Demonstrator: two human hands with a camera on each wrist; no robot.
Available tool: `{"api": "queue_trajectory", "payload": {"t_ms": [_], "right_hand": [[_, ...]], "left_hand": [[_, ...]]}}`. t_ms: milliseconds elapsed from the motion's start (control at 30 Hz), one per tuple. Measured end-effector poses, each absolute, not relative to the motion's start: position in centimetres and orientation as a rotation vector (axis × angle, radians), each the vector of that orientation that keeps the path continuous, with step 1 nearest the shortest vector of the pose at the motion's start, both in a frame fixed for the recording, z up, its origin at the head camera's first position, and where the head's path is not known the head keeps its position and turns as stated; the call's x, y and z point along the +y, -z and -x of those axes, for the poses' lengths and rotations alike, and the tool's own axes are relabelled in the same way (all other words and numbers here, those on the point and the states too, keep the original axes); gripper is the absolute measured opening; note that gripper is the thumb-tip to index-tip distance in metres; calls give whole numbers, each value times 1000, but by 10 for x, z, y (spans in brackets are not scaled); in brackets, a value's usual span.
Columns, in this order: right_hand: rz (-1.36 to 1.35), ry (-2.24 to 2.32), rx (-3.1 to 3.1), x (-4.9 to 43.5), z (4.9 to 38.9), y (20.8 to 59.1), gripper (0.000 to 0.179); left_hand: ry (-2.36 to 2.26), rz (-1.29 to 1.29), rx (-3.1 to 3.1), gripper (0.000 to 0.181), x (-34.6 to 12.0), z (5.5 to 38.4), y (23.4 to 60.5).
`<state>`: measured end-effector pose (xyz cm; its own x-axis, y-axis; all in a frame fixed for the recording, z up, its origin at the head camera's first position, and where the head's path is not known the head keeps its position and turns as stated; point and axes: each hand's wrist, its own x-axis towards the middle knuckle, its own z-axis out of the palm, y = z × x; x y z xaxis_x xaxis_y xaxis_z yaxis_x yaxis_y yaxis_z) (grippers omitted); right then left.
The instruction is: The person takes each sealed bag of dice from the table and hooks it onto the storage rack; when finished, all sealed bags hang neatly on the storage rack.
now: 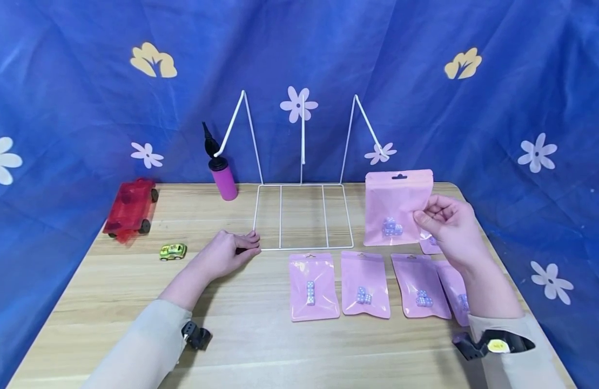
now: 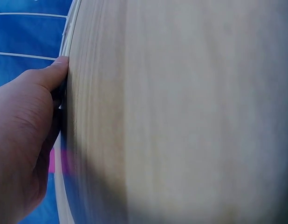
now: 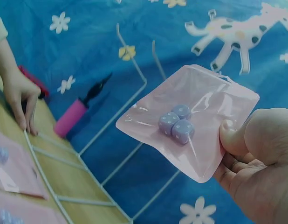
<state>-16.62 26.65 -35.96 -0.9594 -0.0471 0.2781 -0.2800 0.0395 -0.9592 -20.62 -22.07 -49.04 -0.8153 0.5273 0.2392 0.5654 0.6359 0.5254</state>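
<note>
My right hand [image 1: 447,224] pinches the right edge of a pink zip bag [image 1: 377,197], raised upright to the right of the white wire rack [image 1: 306,248]. Several pale purple dice [image 3: 176,123] show through the bag's clear front. At the rack's front left corner, my left hand [image 1: 231,251] grips the wire between thumb and fingers; the left wrist view shows the thumb [image 2: 55,72] against it. Three prongs rise from the back of the rack and bend forward, with nothing hanging on them.
Pink bags of dice, such as one at the left [image 1: 323,310], lie in a row before the rack, partly overlapping at the right. A magenta hand pump [image 1: 224,181] stands back left. Farther left are a red toy cart [image 1: 131,208] and a small green toy car [image 1: 173,252].
</note>
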Motion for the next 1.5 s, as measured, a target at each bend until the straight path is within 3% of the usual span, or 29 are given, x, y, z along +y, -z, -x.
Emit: {"api": "queue_trajectory", "payload": {"t_ms": [400, 600, 867, 1367, 1500], "right_hand": [[-407, -2049, -2097, 252, 179, 340, 16], [-416, -2078, -2085, 249, 189, 344, 6], [-413, -2131, -2042, 243, 195, 345, 17], [-330, -2097, -2135, 234, 232, 347, 1], [-315, -2057, -2159, 230, 242, 345, 10]], "left_hand": [[915, 936, -2778, 22, -220, 205, 489], [927, 937, -2771, 21, -219, 205, 490], [923, 926, -2778, 21, -219, 205, 490], [923, 911, -2791, 21, -219, 205, 491], [929, 907, -2784, 21, -219, 205, 490]]}}
